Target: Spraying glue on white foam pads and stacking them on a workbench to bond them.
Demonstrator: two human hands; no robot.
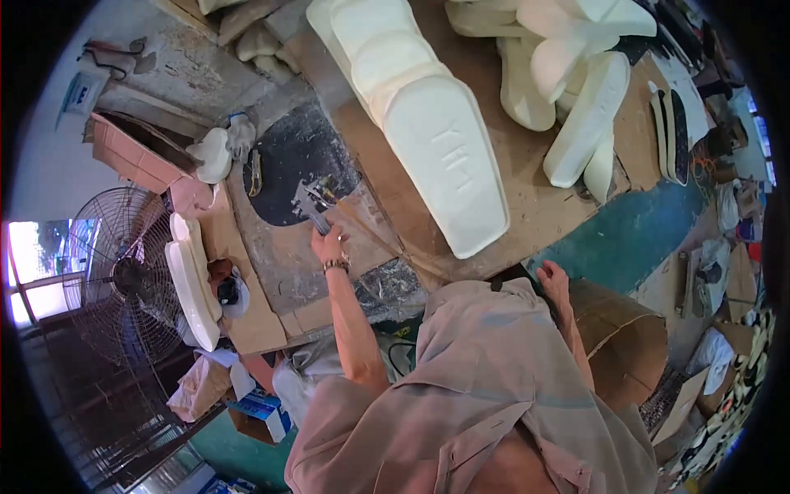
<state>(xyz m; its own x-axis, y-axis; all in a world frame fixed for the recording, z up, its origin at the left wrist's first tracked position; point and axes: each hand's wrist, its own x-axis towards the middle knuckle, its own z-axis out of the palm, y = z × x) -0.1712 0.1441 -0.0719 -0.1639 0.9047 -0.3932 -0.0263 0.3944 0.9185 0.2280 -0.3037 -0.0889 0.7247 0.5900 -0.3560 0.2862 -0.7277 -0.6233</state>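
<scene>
My left hand (331,243) is closed round the handle of a grey gun-shaped metal tool (310,207), over a dark stained patch of the workbench (288,156). A tan hose (374,235) lies close by the tool and runs toward the bench's near edge. My right hand (553,280) hangs low beside that edge, its fingers loosely bent and apart, with nothing seen in them. Between and beyond both hands, a long cream moulded foam seat pad (448,156) with raised marks lies on cardboard.
More cream foam pads (588,119) are heaped at the far right. At the left stand a wire-caged fan (127,276), a cardboard box (136,152) and white pads (192,288). A large cardboard drum (629,342) is close to my right arm.
</scene>
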